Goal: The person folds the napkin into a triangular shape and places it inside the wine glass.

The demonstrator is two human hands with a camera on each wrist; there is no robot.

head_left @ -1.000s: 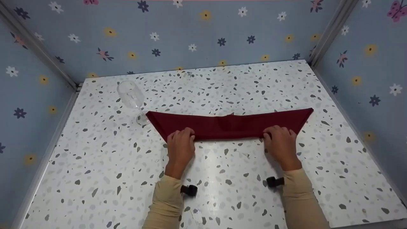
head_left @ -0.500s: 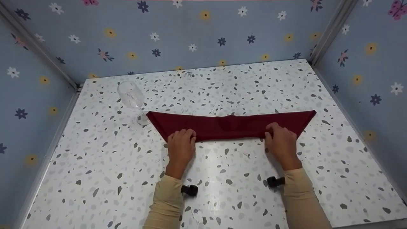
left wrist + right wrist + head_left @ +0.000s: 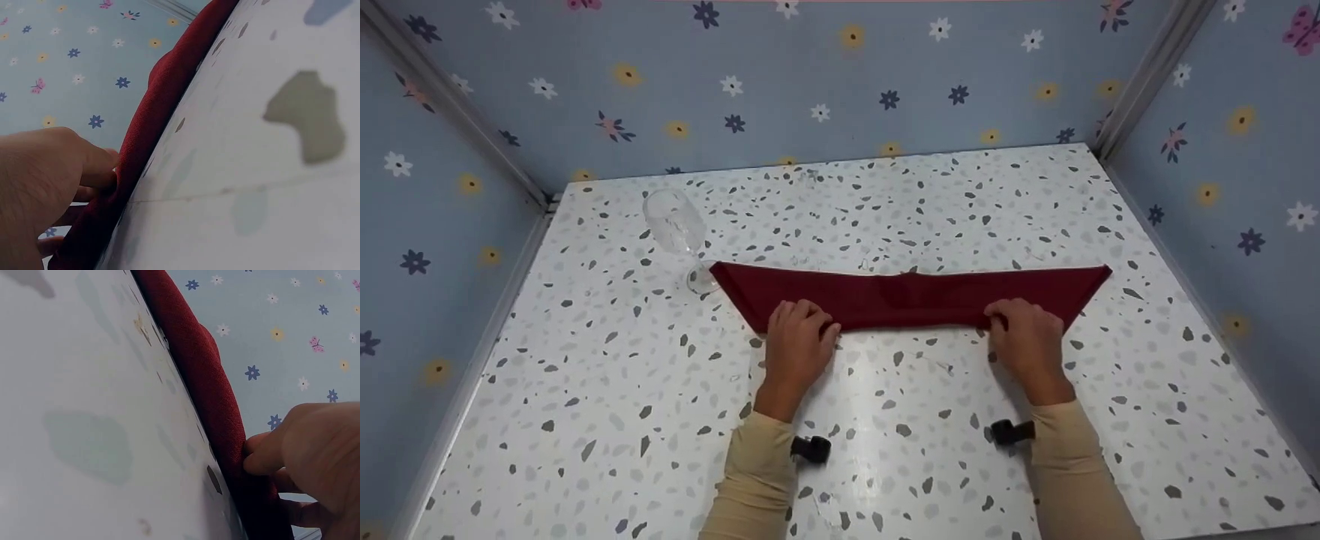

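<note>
A person's left hand (image 3: 799, 346) is sitting slightly farther inward along the near edge of a dark red fabric cloth (image 3: 915, 301), its thumb now showing apart from the fingers, while the index finger of the right hand (image 3: 1026, 341) is resting lower than a moment ago. Both hands are pinching that thick near edge, so the cloth appears to be staying under control at two places. It is lying crosswise on a white, grey-speckled tabletop (image 3: 607, 450) as a long strip with slanting ends, its far edge running wider.

At the strip's far left corner, a clear stemmed wine glass (image 3: 675, 223) is standing; the corner is overlapping its foot in the head view, and I can't tell whether they are touching. That glass is the likeliest obstacle. Pale blue flowered panels (image 3: 787, 56) are enclosing the back and sides.
</note>
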